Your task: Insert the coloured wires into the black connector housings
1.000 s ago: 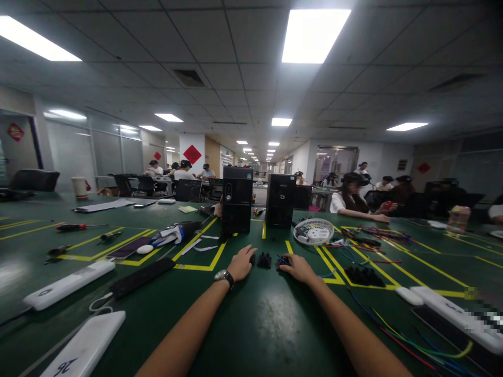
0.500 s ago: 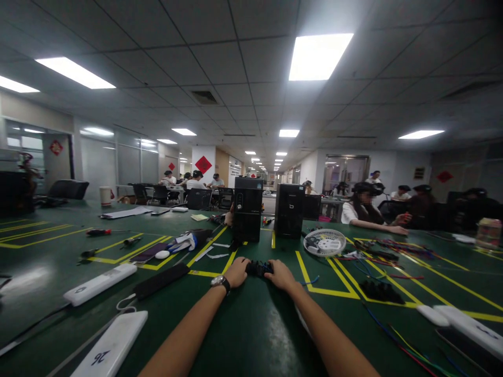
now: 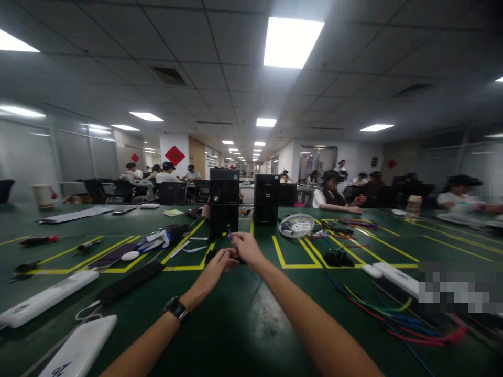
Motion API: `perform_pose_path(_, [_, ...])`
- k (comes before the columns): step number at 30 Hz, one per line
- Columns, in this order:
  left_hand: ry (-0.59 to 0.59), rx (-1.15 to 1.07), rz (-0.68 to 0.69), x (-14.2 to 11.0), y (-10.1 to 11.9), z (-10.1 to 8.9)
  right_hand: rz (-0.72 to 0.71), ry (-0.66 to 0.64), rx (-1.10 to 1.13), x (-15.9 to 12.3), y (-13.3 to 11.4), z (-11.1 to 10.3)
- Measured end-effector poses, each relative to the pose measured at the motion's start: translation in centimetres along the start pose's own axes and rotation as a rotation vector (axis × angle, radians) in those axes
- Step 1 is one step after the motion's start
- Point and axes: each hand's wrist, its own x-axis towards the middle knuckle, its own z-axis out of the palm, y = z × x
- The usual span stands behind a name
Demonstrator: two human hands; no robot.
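My left hand [image 3: 217, 268] and my right hand [image 3: 247, 248] meet over the green table in front of two black computer towers. The fingers of my left hand curl around a small black part [image 3: 211, 256], which shows past its far side and is mostly hidden. My right hand pinches a blue wire [image 3: 229, 229], whose tip sticks up above its fingers. Whether the wire is joined to the black part, I cannot tell. Past my hands stand the left tower [image 3: 224, 201] and the right tower [image 3: 267, 199].
A round white basket [image 3: 296, 226] holds small parts, beside black pieces [image 3: 337, 259]. Loose coloured wires [image 3: 396, 319] lie at right. Power strips [image 3: 51, 298], a black pouch [image 3: 129, 283], a glove [image 3: 157, 240] and a screwdriver [image 3: 39, 240] lie at left. A person [image 3: 332, 193] sits across.
The view has swung right. My hands have come together from either side of the black part; my right hand has lifted and crossed over towards the left, with the blue wire at its fingertips.
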Motion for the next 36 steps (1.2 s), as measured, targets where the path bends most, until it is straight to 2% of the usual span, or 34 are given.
perform_pose_path(3, [-0.017,-0.031,-0.111,-2.9,0.1,0.2,-0.006,-0.072,0.095,-0.9,-1.8,3.7])
perform_pose_path(5, [-0.069,0.106,-0.154,-4.4,0.0,-1.5,-0.007,-0.101,0.126,-1.4,-1.7,4.7])
perform_pose_path(7, [-0.080,0.275,-0.155,-5.5,0.0,-4.4,-0.035,-0.119,0.097,-2.3,-0.8,4.1])
perform_pose_path(9, [-0.055,0.458,-0.202,-6.0,-0.2,-8.0,-0.103,-0.112,-0.074,-3.8,0.9,1.7])
perform_pose_path(11, [-0.001,0.606,-0.235,-6.0,-0.4,-11.6,-0.136,-0.067,-0.379,-5.6,3.0,-1.9])
perform_pose_path(12, [0.000,0.671,-0.225,-5.9,-0.7,-13.3,-0.081,-0.062,-0.548,-6.5,4.2,-3.9])
perform_pose_path(15, [0.069,0.884,-0.188,-5.1,-1.6,-17.2,0.098,0.036,-0.715,-9.3,7.8,-10.2])
perform_pose_path(18, [0.131,1.152,-0.089,-4.4,-2.3,-18.8,0.306,0.160,-0.865,-11.7,11.3,-15.5])
perform_pose_path(20, [0.142,1.397,0.004,-4.3,-2.2,-18.2,0.420,0.214,-0.930,-12.9,13.2,-17.9])
perform_pose_path(22, [0.134,1.596,0.073,-4.2,-1.6,-16.0,0.493,0.230,-0.964,-13.6,14.6,-19.1])
perform_pose_path(24, [0.075,1.636,0.114,-4.0,-0.7,-12.3,0.524,0.229,-0.976,-13.8,15.4,-19.4])
perform_pose_path(26, [-0.060,1.521,0.157,-3.5,0.0,-7.3,0.527,0.231,-0.980,-13.6,15.7,-19.2])
perform_pose_path(29, [-0.172,1.331,0.192,-1.9,0.0,1.0,0.499,0.274,-0.990,-13.1,15.7,-18.7])
perform_pose_path(33, [-0.289,1.131,0.322,1.8,-2.1,11.6,0.407,0.447,-1.001,-13.1,15.6,-19.0])
perform_pose_path(36, [-0.339,1.006,0.367,5.1,-4.4,18.7,0.327,0.586,-0.953,-13.5,15.4,-19.7])
